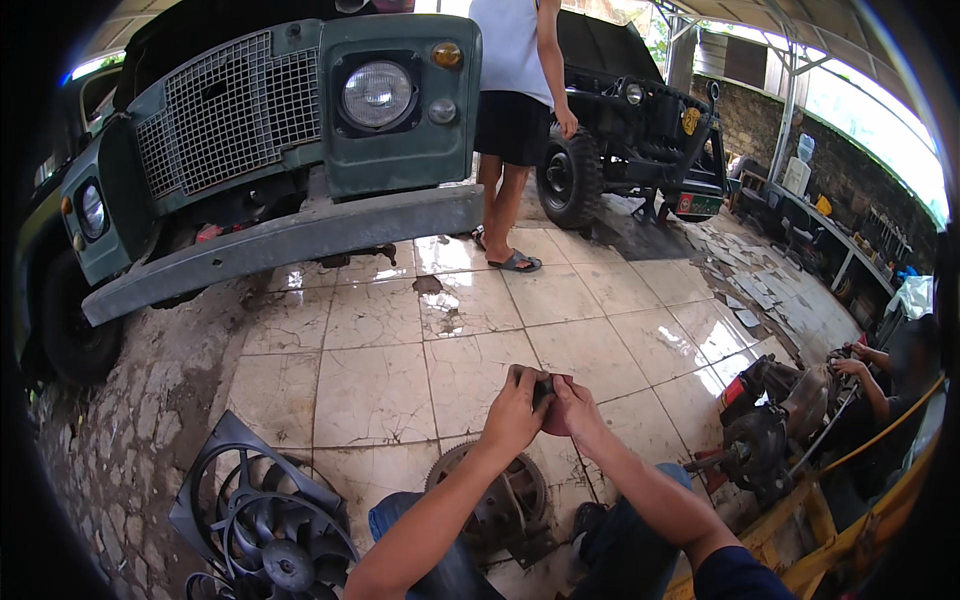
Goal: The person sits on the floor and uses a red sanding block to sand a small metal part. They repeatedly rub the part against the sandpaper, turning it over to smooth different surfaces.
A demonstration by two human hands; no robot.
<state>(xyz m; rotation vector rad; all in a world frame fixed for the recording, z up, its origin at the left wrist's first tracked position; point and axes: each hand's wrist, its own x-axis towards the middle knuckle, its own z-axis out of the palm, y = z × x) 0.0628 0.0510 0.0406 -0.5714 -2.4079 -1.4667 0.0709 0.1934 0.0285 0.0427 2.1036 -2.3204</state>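
Both my hands meet in front of my knees, above the tiled floor. My left hand is closed round a small dark part that looks like metal; fingers cover most of it. Pressed close beside it, my right hand pinches a thin reddish-brown piece that hangs below the fingers; whether it is sandpaper or cloth I cannot tell. Beneath my forearms, between my legs, a large toothed flywheel with a metal assembly rests on the tiles, partly hidden by my left arm.
Black radiator fans in a frame lie at my left. A greasy gearbox-like unit stands at right, where another person's hands work. A green off-road vehicle, a standing person and a dark jeep are ahead.
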